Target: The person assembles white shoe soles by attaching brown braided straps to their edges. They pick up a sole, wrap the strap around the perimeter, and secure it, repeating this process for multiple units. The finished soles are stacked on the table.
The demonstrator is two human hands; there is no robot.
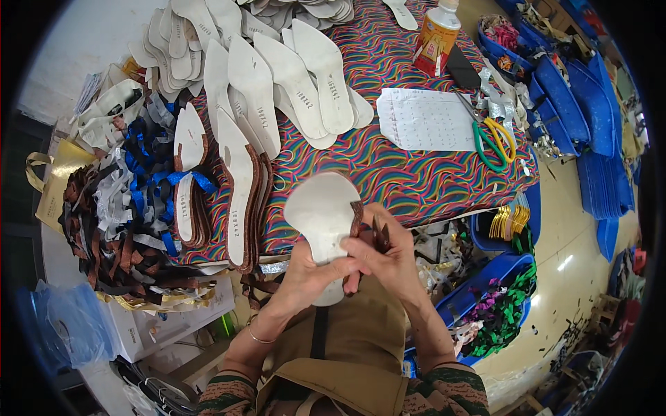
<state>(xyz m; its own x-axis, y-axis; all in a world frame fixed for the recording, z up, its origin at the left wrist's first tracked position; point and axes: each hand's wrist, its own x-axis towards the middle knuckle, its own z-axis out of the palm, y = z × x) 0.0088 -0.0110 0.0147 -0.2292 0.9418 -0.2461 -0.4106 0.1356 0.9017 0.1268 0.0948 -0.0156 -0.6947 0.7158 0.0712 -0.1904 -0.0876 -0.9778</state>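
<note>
A white shoe insole (325, 215) with its toe pointing away is held upright over my lap. My left hand (305, 274) grips its narrow heel end from below. My right hand (385, 256) pinches a brown strap (380, 234) against the insole's right edge, where a dark brown strip (356, 216) shows. Both hands touch each other just in front of the table's near edge.
The table has a wavy multicoloured cloth (402, 173). On it lie several white insoles (291, 83), insoles with brown soles (239, 201), a paper sheet (424, 119), green and yellow scissors (494, 142) and a glue bottle (437, 38). Strap heaps (118, 215) lie left; blue bins (499, 305) stand right.
</note>
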